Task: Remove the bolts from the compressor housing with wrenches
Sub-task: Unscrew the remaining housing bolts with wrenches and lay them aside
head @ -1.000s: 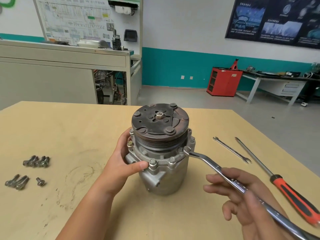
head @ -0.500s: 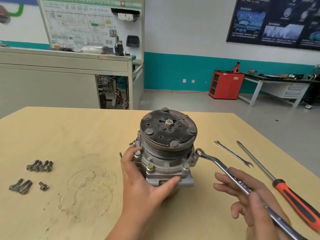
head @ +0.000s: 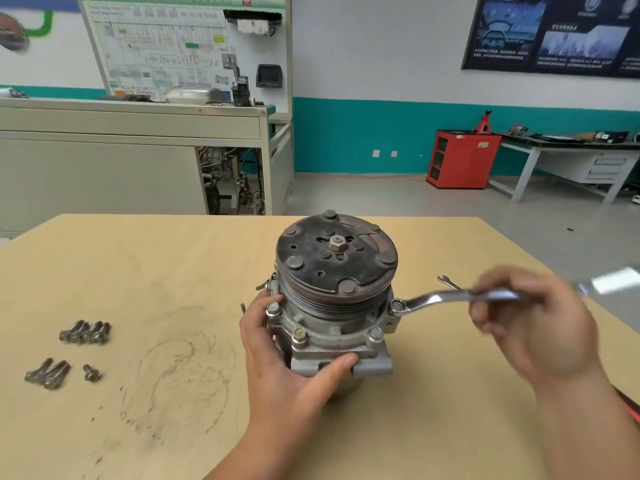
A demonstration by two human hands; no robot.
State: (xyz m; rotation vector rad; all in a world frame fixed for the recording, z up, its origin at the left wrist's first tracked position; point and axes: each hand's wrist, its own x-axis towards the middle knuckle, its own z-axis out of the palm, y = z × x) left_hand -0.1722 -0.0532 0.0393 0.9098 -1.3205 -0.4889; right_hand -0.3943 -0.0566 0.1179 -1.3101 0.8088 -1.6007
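Chrome wrench [head: 436, 299], gripped by the right hand [head: 530, 327], rings a bolt [head: 397, 305]; the left hand [head: 287, 358] grips the compressor housing [head: 332, 341].

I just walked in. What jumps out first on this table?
The grey compressor stands at centre, dark pulley disc on top, gripped by the left hand. The right hand holds a wrench, its ring on a bolt at the compressor's right side. Loose bolts lie far left.
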